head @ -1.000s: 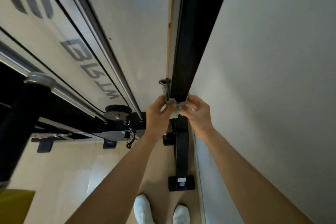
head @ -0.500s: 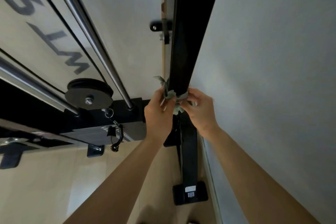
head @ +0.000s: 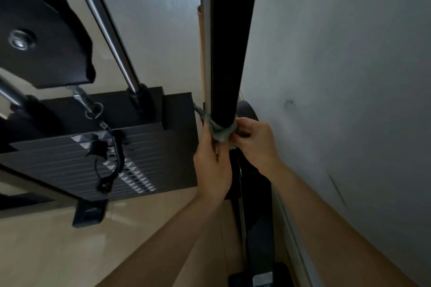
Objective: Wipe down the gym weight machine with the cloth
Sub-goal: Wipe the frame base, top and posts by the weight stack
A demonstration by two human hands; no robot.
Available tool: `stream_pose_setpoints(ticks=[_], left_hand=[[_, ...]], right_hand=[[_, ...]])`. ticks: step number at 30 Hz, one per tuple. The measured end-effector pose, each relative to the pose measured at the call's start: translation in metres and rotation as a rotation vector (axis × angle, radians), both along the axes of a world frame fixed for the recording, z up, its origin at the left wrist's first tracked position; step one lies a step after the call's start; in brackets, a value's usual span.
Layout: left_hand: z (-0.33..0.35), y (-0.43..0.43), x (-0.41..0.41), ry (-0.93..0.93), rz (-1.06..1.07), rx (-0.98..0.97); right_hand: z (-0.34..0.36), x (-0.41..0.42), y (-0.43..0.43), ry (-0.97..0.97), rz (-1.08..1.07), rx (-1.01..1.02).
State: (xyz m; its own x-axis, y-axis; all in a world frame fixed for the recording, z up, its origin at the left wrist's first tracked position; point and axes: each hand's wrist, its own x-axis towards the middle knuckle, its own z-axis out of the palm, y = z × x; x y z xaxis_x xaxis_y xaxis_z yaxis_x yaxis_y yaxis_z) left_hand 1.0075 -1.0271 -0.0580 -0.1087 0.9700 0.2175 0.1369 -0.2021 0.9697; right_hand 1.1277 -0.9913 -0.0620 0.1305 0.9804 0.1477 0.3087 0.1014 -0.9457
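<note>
A black upright post [head: 227,49] of the weight machine runs down the middle of the view, close to the wall. A grey-green cloth [head: 220,131] is wrapped around the post. My left hand [head: 213,165] grips the cloth from the left side of the post. My right hand [head: 253,138] pinches the cloth's other end from the right. Both hands hold it tight against the post. The part of the post below the cloth is mostly hidden behind my hands.
To the left is the black weight stack [head: 112,147] with its selector pin cord [head: 112,165], chrome guide rods [head: 109,30] and a black pulley [head: 35,39]. A white wall [head: 338,77] is close on the right. The post's foot [head: 258,277] rests on the beige floor [head: 58,251].
Both hands have slid the cloth down the post, and my head has lowered with them. The weight stack and pulley now look much larger and closer.
</note>
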Motion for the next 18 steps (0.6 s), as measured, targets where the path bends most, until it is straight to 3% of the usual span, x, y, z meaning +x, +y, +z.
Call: stream_pose_setpoints(ticks=[7, 10, 13, 18], left_hand=[[-0.058, -0.001, -0.014, 0.082, 0.003, -0.116], [-0.068, -0.015, -0.019, 0.089, 0.019, -0.213], [-0.061, -0.030, -0.017, 0.133, -0.043, -0.187], [-0.048, -0.031, -0.007, 0.030, -0.039, -0.122]], right_hand=[[-0.024, 0.005, -0.001, -0.160, -0.005, 0.093], [-0.019, 0.016, -0.017, -0.209, 0.031, 0.009], [-0.008, 0.026, -0.043, -0.289, 0.062, -0.078], [0.010, 0.042, -0.061, -0.474, -0.263, 0.062]])
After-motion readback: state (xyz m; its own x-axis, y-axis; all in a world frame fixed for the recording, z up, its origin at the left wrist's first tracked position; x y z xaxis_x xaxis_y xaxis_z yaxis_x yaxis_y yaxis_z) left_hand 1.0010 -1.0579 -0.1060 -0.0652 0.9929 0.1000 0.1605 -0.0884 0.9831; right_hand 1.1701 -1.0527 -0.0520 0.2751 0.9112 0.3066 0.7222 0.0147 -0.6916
